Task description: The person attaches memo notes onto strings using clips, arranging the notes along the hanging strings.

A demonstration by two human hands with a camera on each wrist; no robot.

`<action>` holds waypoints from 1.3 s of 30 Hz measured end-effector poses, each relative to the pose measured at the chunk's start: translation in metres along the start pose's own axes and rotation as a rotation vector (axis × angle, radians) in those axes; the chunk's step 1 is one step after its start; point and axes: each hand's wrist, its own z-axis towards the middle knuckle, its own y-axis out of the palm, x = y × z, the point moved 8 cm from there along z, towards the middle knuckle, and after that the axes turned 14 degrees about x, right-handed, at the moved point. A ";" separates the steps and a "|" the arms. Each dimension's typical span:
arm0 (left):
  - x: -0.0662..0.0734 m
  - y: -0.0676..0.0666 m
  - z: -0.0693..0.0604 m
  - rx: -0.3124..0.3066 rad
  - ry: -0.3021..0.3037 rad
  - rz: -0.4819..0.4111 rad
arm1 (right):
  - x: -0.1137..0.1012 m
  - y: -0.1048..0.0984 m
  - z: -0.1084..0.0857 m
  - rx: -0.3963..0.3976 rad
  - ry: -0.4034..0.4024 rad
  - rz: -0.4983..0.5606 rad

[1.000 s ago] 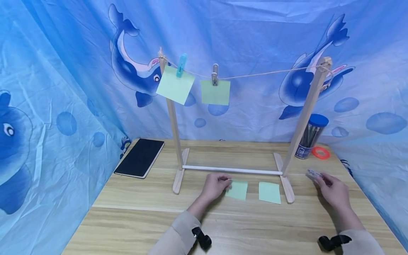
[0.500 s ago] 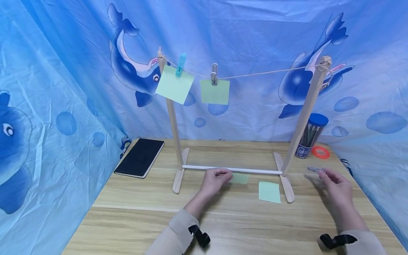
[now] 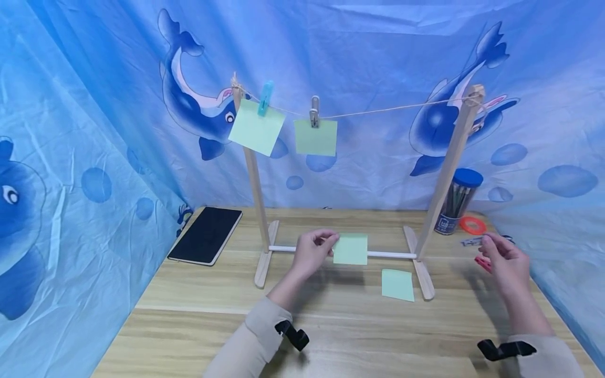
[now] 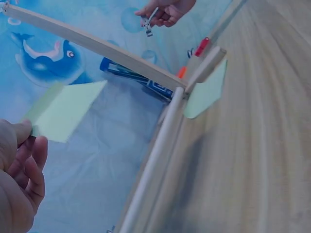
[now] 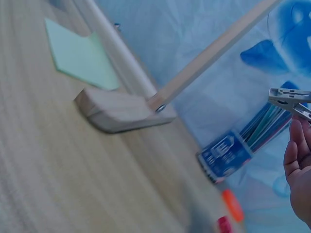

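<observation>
My left hand (image 3: 312,253) pinches a green sticky note (image 3: 351,249) by its left edge, raised off the table in front of the white crossbar. In the left wrist view the note (image 4: 70,109) sits between thumb and fingers. On the right, my right hand (image 3: 508,265) holds a silver metal clothespin (image 3: 471,241) above the table; the right wrist view shows this clothespin (image 5: 290,99) at the fingertips. A red clothespin (image 3: 483,263) lies on the table below that hand. Another green note (image 3: 397,285) lies flat near the rack's right foot.
A wooden rack (image 3: 446,173) carries a string (image 3: 378,111). On it hang two green notes, one under a teal clothespin (image 3: 266,98), one under a silver clothespin (image 3: 314,111). Around it are a black notebook (image 3: 206,235), a pencil tub (image 3: 456,202) and an orange-red ring (image 3: 472,226).
My left hand has lifted the sticky note from the table up to crossbar height. My right hand has risen slightly with the silver clothespin, uncovering the red clothespin.
</observation>
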 end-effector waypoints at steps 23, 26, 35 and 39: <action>0.104 -0.009 0.037 -0.065 0.366 0.013 | -0.138 0.033 -0.003 -0.016 -0.337 0.201; 0.113 -0.010 0.039 -0.059 0.392 0.002 | -0.156 0.037 -0.005 -0.038 -0.368 0.269; 0.142 -0.013 0.046 -0.042 0.534 0.049 | -0.210 0.053 -0.010 -0.145 -0.581 0.285; 0.154 -0.011 0.049 -0.052 0.589 0.081 | -0.232 0.058 -0.013 -0.184 -0.634 0.348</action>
